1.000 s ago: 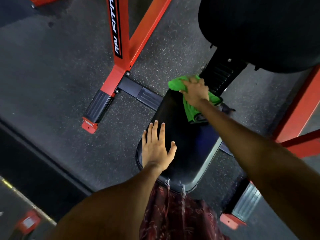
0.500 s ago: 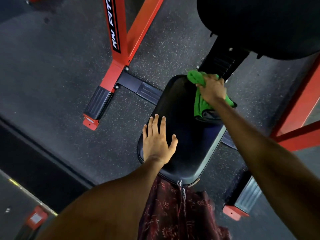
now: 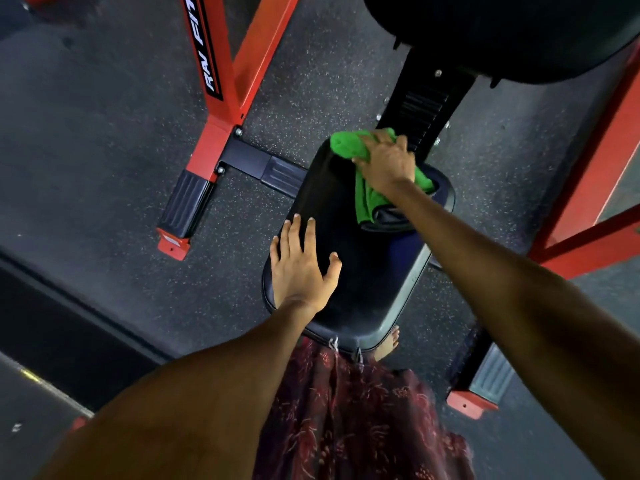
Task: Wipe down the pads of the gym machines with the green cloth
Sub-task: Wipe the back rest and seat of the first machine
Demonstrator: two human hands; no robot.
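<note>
A black seat pad (image 3: 367, 258) of a red gym machine lies below me. My right hand (image 3: 386, 161) grips the bunched green cloth (image 3: 349, 145) at the pad's far end, pressing it onto the surface; part of the cloth hangs out under my wrist. My left hand (image 3: 299, 268) rests flat on the pad's near left side with straight, spread fingers. A larger black back pad (image 3: 512, 32) sits above, at the top right.
Red frame beams (image 3: 221, 109) with a black foot bar (image 3: 256, 161) stand to the left on speckled rubber floor. More red beams (image 3: 602, 188) run on the right. My patterned red garment (image 3: 349, 417) and a bare foot (image 3: 389, 344) are just below the seat.
My right hand with the cloth swept from the far left corner toward the right, then back to the left along the pad's far end. My left hand stayed planted.
</note>
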